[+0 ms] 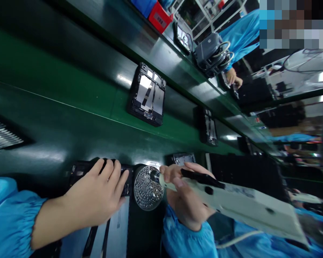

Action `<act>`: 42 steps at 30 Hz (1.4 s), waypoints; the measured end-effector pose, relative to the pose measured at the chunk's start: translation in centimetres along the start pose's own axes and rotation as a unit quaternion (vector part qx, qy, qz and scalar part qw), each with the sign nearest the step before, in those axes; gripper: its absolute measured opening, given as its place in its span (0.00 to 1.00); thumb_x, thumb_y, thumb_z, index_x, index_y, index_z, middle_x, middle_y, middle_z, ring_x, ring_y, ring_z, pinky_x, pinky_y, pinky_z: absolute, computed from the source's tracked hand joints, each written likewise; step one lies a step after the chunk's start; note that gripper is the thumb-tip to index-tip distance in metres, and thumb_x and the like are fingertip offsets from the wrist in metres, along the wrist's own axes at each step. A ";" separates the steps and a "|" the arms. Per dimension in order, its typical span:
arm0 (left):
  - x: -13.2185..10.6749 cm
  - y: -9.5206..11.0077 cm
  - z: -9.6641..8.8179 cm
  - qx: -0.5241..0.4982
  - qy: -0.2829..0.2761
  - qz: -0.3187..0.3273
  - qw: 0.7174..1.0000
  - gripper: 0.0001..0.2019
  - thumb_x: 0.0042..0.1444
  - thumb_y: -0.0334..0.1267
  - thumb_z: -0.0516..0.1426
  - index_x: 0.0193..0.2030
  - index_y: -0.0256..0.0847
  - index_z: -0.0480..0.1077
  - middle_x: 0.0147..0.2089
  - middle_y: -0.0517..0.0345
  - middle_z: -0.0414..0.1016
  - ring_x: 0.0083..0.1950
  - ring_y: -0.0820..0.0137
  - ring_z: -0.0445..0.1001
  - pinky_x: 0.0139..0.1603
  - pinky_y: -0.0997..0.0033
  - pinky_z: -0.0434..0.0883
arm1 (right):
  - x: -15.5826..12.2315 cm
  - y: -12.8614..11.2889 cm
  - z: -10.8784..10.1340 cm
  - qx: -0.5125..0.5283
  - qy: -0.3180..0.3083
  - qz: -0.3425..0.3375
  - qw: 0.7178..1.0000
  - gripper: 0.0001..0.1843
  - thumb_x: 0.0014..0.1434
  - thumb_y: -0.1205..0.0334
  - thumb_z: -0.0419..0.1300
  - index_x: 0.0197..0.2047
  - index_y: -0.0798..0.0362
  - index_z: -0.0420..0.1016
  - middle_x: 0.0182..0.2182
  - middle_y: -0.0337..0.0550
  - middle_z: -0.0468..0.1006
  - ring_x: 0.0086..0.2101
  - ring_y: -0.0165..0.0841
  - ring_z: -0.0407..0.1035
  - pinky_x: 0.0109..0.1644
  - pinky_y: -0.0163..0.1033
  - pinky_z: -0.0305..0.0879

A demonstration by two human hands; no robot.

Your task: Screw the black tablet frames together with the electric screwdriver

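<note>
At my far left, a ridged metal grating (4,133) sits on the green table (51,125). From there a wide stretch of green runs toward the table's far edge, crossed by a thin pale line. My left hand (97,195) lies palm down, fingers extended and slightly bent, gripping nothing, on the far end of an opened device (120,225). The device lies on the near part of the table: a black frame around its far end, then pale flat panels with dark strips between them, running out of view toward me. Its right edge leaves only a narrow gap before a round dish (146,195), silvery and dimpled all over with small shiny spots. Beyond the dish, nearer the table's far edge, stands a stack of black frames (148,95) with pale panels on top, and room on either side. My right hand (187,197) is closed around a long whitish power driver (244,206) with a black lever; its tip is over the dish, and I cannot tell if it touches. Its body slants right, its cord (239,238) trailing below. Just past my fingers is a smaller device (183,158), then a large black panel (239,172) crowds the right side, behind the driver.
</note>
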State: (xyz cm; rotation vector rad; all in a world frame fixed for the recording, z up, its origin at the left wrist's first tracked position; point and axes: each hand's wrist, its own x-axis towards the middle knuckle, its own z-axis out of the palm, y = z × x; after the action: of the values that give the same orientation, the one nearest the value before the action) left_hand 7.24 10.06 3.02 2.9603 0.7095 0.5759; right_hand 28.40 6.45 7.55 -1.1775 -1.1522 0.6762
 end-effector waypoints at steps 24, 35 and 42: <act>0.1 -1.3 -0.4 -0.229 -0.039 -0.046 0.972 0.07 0.62 0.35 0.58 0.45 0.36 0.74 0.55 0.44 0.74 0.58 0.56 0.72 0.56 0.56 0.69 | -1.3 -5.3 3.3 -0.003 -0.172 0.100 0.980 0.21 0.60 0.74 0.58 0.51 0.40 0.75 0.26 0.34 0.70 0.28 0.32 0.70 0.39 0.49 0.72; -0.2 -1.5 0.1 -0.226 -0.041 -0.014 0.973 0.05 0.62 0.34 0.58 0.41 0.37 0.75 0.58 0.45 0.73 0.60 0.54 0.70 0.57 0.53 0.70 | -1.4 -5.0 3.6 0.001 -0.154 0.113 0.982 0.20 0.59 0.71 0.61 0.50 0.37 0.76 0.26 0.34 0.70 0.27 0.32 0.70 0.38 0.49 0.71; -0.2 -1.4 0.3 -0.222 -0.037 -0.017 0.974 0.04 0.62 0.33 0.59 0.40 0.37 0.76 0.58 0.47 0.74 0.59 0.55 0.71 0.56 0.54 0.70 | -1.5 -5.0 3.8 0.006 -0.149 0.116 0.982 0.21 0.59 0.72 0.61 0.50 0.38 0.76 0.26 0.34 0.70 0.28 0.31 0.71 0.40 0.49 0.72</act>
State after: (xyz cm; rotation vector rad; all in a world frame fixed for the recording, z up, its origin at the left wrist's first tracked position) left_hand 6.55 11.26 2.53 2.5348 0.5382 0.5368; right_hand 23.61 5.00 11.68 -1.2399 -1.2673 1.0638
